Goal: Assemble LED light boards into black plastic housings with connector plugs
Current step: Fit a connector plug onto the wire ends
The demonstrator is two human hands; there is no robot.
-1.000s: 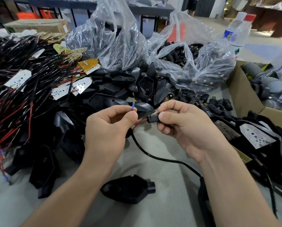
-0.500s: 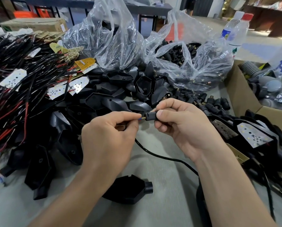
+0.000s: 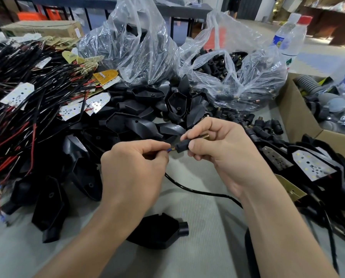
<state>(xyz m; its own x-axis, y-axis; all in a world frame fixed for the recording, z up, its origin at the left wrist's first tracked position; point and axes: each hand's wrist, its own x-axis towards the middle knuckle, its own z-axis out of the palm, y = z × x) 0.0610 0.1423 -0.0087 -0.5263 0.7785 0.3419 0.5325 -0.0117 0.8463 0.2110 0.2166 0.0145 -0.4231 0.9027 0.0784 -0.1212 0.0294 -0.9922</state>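
Wire tip (image 3: 169,150) is pinched in left hand (image 3: 135,171), connector plug (image 3: 181,147) gripped in right hand (image 3: 225,155), over a cloth strip (image 3: 197,213) edged by piled housings (image 3: 127,123)

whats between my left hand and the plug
Head view: a blue wire tip bridges left hand and plug, which the right hand pinches.

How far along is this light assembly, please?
Done: finished housings with LED boards lie at the right. In hand: the left hand pinches the blue-tipped wire at the connector plug, which the right hand grips. Left: the empty housing near the wrists is unfilled, and piles of wired boards and housings wait.
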